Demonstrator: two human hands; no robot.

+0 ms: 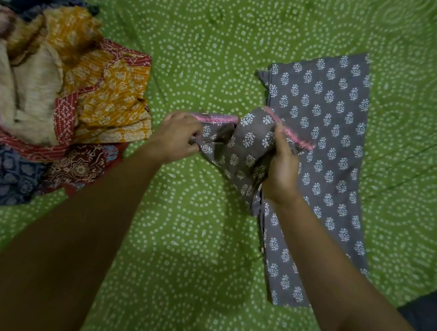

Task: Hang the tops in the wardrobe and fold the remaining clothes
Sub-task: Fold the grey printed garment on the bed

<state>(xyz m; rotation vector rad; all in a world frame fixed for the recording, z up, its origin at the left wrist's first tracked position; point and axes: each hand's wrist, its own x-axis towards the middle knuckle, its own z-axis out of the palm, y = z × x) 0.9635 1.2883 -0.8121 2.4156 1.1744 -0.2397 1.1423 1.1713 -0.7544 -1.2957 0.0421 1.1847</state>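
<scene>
A grey garment with a white flower print and pink trim lies lengthwise on the green bedspread, right of centre. Its sleeve part is lifted off the bed between both hands. My left hand pinches the pink-edged end of that part, and my right hand grips the bunched cloth where it joins the flat body. The folded body stretches from the far right down toward me, partly under my right forearm.
A heap of other clothes sits at the left: orange print, red bandhani trim, cream cloth, dark blue and maroon prints. A dark edge shows at the lower right.
</scene>
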